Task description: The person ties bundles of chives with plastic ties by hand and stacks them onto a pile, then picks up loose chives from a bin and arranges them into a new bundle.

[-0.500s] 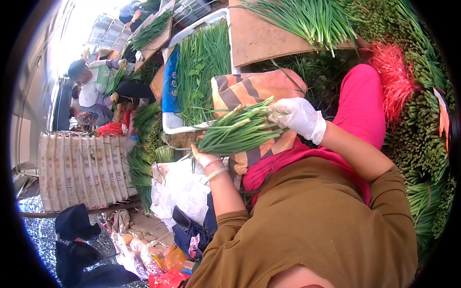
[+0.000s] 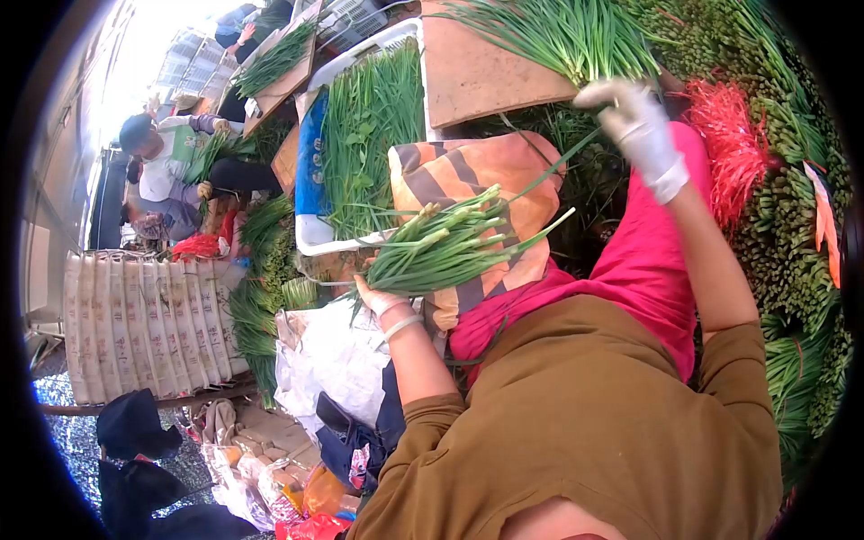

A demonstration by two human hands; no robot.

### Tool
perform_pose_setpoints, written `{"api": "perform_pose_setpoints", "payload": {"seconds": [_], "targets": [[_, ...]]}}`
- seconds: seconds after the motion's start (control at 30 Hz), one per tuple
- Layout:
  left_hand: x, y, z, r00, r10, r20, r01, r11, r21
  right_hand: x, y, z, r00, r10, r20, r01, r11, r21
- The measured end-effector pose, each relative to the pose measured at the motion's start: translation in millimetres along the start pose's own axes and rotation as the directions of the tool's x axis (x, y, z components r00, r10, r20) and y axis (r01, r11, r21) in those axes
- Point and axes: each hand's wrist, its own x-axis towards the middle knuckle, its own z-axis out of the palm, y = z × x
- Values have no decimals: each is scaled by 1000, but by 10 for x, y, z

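**Bunch of chives held in the left hand, gloved right hand raised apart**

A bunch of chives is gripped from below by the left hand, in front of the torso. Its pale cut ends are pointed up and toward the right, and a few blades are splayed out past the rest. Part of an orange-and-brown striped cloth, draped beside the pink trousers, is covered by the bunch.

The right hand, in a white glove, is raised well apart from the bunch, near the edge of a brown board. Its fingers are bent and blurred; whether anything is pinched there cannot be told.

On the board, a loose pile of chives is spread. More leafy greens are contained in a white plastic crate beside the striped cloth. Red plastic strips are hung at the right, next to stacked green bundles.
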Motion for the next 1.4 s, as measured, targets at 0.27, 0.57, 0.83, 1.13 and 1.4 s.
{"api": "perform_pose_setpoints", "payload": {"seconds": [0.27, 0.57, 0.83, 1.13, 1.4], "targets": [[25, 37, -62, 1000, 22, -8, -22, 1000, 16, -612, -465, 1115, 879, 119, 461, -252, 938, 239], [-89, 14, 150, 998, 16, -61, -20, 998, -59, -264, 236, 448, 924, 330, 194, -346, 937, 51], [-194, 31, 244, 996, 89, -27, -89, 996, 3, -505, -546, 945, 705, 313, 636, -621, 706, 342], [-50, 93, 82, 995, 95, 14, -94, 994, -61, -284, 138, 616, 812, 435, 390, -581, 670, 462], [-65, 6, 89, 997, 81, -9, -81, 995, -57, -280, 24, 155, 895, 281, 345, -289, 957, -29]]}}
